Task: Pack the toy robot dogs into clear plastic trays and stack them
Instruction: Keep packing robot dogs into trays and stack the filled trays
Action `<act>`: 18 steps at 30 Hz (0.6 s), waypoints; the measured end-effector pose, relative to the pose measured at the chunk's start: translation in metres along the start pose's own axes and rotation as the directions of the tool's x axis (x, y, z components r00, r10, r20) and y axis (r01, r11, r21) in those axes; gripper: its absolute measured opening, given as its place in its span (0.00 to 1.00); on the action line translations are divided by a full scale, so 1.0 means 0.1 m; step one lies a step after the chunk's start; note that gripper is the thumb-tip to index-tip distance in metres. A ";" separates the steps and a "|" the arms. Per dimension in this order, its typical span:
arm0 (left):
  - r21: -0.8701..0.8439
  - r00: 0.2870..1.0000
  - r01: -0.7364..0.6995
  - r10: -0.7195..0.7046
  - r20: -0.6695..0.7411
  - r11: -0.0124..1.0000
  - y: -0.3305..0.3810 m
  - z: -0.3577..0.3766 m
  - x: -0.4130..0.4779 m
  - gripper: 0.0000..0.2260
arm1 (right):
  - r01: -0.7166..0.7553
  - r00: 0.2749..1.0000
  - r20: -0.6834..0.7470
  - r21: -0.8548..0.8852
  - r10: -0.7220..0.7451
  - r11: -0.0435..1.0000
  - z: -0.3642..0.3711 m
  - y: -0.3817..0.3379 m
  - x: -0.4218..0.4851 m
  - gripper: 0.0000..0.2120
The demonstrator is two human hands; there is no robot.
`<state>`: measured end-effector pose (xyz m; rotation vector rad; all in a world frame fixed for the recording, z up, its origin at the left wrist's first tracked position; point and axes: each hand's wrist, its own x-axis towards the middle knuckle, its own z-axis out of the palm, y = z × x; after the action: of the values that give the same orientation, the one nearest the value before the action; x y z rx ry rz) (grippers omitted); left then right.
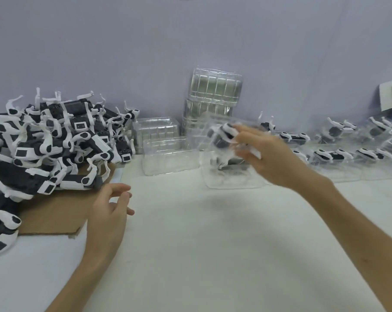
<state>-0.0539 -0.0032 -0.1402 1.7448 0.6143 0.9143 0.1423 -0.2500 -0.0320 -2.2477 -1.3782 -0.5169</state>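
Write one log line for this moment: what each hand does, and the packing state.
left hand: open, holds nothing | right hand: on toy robot dog in clear tray, grip blurred | packed trays: at right

Right hand and clear tray motion-blurred; grip unreadable. Toy dog inside is smeared, pose unclear. Dog pile clipped by left edge. Box and packed trays cut off at right.
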 end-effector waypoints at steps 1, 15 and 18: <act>0.008 1.000 -0.011 0.011 0.005 1.000 0.00 0.01 -0.01 0.09 | -0.043 0.999 -0.026 -0.087 0.041 0.995 -0.05 0.14 0.03 0.16; 0.048 0.976 0.124 -0.130 0.172 0.991 -0.11 0.22 -0.13 0.10 | -0.659 0.752 -0.317 -0.313 0.578 0.684 -0.37 2.15 0.34 0.18; 0.076 0.977 0.112 -0.124 0.172 0.991 -0.17 0.27 -0.09 0.10 | -0.705 0.705 -0.378 -0.277 0.600 0.653 -0.37 2.48 0.40 0.18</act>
<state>-0.0369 -0.0192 -0.1639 1.8048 0.6301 0.6552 0.3793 -0.3399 -0.0250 -2.6661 -0.2486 -0.8351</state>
